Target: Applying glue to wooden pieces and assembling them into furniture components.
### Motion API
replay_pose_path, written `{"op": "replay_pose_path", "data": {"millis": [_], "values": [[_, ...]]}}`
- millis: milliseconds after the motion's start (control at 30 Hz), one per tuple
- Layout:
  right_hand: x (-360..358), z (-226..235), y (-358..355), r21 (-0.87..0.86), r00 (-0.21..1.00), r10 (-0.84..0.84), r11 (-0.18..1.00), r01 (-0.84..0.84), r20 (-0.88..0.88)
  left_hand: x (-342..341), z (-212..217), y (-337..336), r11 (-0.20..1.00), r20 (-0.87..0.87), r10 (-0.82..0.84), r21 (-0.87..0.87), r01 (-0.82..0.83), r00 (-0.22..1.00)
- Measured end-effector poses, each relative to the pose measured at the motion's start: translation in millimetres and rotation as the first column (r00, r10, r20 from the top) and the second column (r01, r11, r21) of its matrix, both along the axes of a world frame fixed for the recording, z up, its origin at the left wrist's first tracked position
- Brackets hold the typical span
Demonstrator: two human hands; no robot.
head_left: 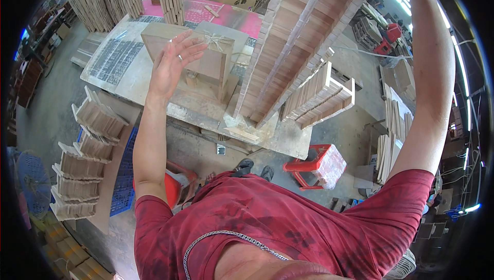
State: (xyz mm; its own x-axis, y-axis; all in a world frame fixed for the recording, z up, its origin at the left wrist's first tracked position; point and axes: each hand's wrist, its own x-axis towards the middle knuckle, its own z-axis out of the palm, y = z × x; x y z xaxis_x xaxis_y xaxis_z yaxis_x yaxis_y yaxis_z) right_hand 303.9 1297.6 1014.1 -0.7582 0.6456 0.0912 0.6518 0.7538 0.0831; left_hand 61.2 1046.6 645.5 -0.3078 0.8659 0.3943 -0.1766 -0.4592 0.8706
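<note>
Left hand (175, 61) is spread, fingers apart, above the twine-tied wooden box (211, 61); my right hand, out of frame, probably steadies the tall stack of pale wooden slats (298, 33).

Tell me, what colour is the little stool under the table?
The stool is red, seen best in the head view.

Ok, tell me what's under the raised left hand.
Under the left hand stands a tied wooden bundle on the worktable. The part of the bundle behind the palm is hidden.
</note>
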Motion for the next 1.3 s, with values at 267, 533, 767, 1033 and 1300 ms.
{"op": "replay_pose_path", "data": {"millis": [267, 533, 767, 1033, 1300], "values": [[1.8, -2.6, 5.9, 0.021, 1.0, 0.027, 0.999, -0.026, -0.014, 3.0, -11.6, 1.4, 0.999, 0.053, 0.025, -0.022, -0.024, 0.998], [-0.5, -3.6, 4.8, -0.037, 0.994, 0.109, 0.993, -0.109, 0.0, 4.6, -7.2, 4.9, 0.998, 0.031, 0.053, -0.036, -0.051, 0.998], [1.5, -7.4, 11.2, 0.12, 0.999, -0.016, 0.992, 0.022, -0.046, 16.1, 33.1, 44.6, 0.998, -0.02, 0.057, 0.035, -0.056, 0.998], [-29.5, -26.9, 44.4, -0.305, 0.94, 0.0, 0.946, -0.11, -0.341, 3.8, 126.1, 141.3, 0.992, 0.221, -0.074, -0.082, 0.094, 0.972], [22.0, -6.5, 56.3, -0.288, 0.459, -0.25, 0.958, -0.013, -0.852, 73.1, 195.0, 204.1, 0.894, 0.14, -0.447, 0.031, 0.447, 0.883]]}}
